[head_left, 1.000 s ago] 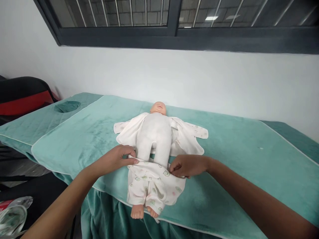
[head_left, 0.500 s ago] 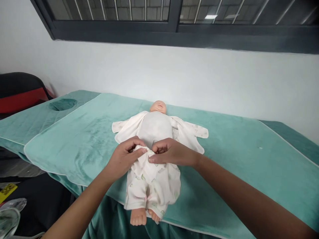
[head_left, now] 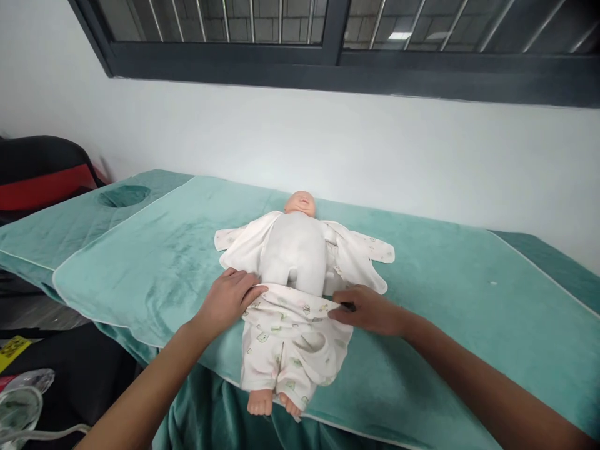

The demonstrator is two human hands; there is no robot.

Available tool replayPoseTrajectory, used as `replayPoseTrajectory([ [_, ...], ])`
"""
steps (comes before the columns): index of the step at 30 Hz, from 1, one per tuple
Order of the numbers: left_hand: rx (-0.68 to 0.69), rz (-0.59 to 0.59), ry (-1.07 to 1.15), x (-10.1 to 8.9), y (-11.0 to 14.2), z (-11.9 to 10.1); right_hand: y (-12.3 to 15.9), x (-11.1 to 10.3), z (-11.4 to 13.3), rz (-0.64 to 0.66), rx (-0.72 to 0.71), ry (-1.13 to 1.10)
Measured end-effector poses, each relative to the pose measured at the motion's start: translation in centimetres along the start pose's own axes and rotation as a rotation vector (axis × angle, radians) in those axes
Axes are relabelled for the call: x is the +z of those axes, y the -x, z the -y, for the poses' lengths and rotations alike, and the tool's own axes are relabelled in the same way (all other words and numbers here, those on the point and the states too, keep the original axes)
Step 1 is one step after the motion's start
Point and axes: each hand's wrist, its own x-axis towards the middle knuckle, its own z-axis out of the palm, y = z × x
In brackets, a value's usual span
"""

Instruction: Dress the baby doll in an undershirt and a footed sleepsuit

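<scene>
A baby doll [head_left: 296, 250] lies on its back on a teal-covered bed [head_left: 435, 312], head toward the wall, bare feet at the near edge. An open white printed top [head_left: 360, 256] is spread under its torso. White printed trousers [head_left: 290, 337] cover its legs up to the hips. My left hand [head_left: 229, 299] is closed on the left side of the trousers' waistband. My right hand [head_left: 365, 309] pinches the waistband's right side, pulled out toward the right.
A white wall and a dark-framed barred window [head_left: 328, 37] rise behind the bed. The bed has a face hole [head_left: 124, 195] at far left. A black and red chair [head_left: 42, 175] stands at left. Clear plastic [head_left: 21, 400] lies low left.
Both hands were pinched together over the doll's belly half a second ago. They have moved apart and down, stretching the waistband wide at the hips.
</scene>
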Motion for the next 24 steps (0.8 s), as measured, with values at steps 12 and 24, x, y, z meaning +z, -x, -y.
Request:
replayPoseTrajectory([
  [12, -0.377, -0.058, 0.557, 0.0, -2.5, -1.1, -5.3, 1.9, 1.2, -0.729, 0.035, 0.305],
  [24, -0.67, -0.227, 0.822, 2.7, -10.1, 1.0, -8.2, -1.6, -0.7, -0.728, 0.137, 0.103],
])
